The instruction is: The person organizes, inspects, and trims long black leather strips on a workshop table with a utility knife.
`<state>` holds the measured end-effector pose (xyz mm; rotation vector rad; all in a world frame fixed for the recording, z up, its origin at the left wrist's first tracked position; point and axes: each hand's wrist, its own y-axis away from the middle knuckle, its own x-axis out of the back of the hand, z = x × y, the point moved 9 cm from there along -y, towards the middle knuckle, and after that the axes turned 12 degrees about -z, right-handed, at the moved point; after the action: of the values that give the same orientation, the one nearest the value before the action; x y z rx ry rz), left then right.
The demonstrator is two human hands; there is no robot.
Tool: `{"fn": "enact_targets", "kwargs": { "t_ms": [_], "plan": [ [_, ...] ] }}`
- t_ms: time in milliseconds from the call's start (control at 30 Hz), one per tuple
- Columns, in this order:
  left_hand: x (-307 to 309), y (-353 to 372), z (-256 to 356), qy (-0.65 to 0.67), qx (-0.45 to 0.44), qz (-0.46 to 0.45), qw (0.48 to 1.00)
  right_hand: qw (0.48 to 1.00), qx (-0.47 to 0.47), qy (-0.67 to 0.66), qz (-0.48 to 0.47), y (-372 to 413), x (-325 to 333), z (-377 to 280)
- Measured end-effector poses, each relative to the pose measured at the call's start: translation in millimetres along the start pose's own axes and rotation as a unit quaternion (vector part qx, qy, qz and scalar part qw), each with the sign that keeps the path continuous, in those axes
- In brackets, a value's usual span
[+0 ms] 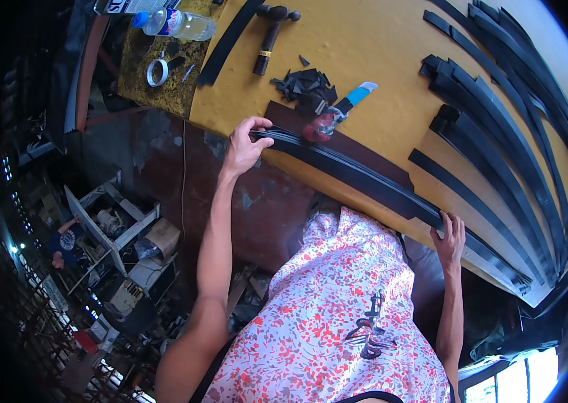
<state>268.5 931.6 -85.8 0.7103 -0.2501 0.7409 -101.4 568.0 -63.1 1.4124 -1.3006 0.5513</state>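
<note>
A stack of long black strips (344,171) runs along the near edge of the yellow table. My left hand (247,143) pinches its left end between thumb and fingers. Further right, my right hand (450,236) grips the stack near its other end, fingers over the top. Just beyond the strips lies a dark brown flat piece (371,158). On it rests a cutter (351,104) with a blue-and-white end and a red, plastic-wrapped part. A heap of small black scraps (304,87) is beside the cutter.
A hammer (272,40) lies at the back of the yellow table (364,40). Several rows of black strips (492,134) cover its right side. On the left stand a water bottle (176,25) and a tape roll (157,72). Another person (65,242) is at lower left.
</note>
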Motion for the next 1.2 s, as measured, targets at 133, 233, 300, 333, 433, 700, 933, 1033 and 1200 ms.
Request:
{"fn": "enact_targets", "kwargs": {
  "t_ms": [133, 233, 300, 333, 433, 700, 933, 1033, 1200],
  "plan": [
    [3, 2, 7, -0.015, 0.041, -0.058, 0.997, 1.000, -0.009, -0.001, -0.005, -2, -1, -1],
    [17, 3, 11, -0.049, 0.045, -0.041, 0.997, 1.000, 0.005, 0.003, 0.011, -8, 1, -13],
    [20, -4, 0, -0.039, 0.027, -0.033, 0.998, 1.000, 0.012, 0.004, 0.023, -12, -1, -19],
    [20, -7, -5, -0.021, 0.032, -0.037, 0.999, 1.000, 0.012, 0.010, 0.027, -13, -2, -20],
    [18, -12, -9, -0.052, 0.035, -0.033, 0.998, 1.000, -0.004, 0.016, 0.016, -13, 0, -19],
    [16, -18, -11, -0.027, -0.005, -0.017, 0.999, 1.000, -0.005, 0.005, 0.010, -19, 2, -19],
    [30, -24, 42, -0.027, -0.003, -0.080, 0.996, 1.000, 0.015, -0.012, 0.018, -24, 6, -21],
    [39, -17, 59, -0.038, 0.006, -0.064, 0.997, 0.999, 0.029, -0.012, 0.023, -27, 8, -24],
    [27, -8, 21, -0.007, 0.017, -0.062, 0.998, 0.999, 0.046, 0.018, 0.018, -27, 7, -24]
  ]
}}
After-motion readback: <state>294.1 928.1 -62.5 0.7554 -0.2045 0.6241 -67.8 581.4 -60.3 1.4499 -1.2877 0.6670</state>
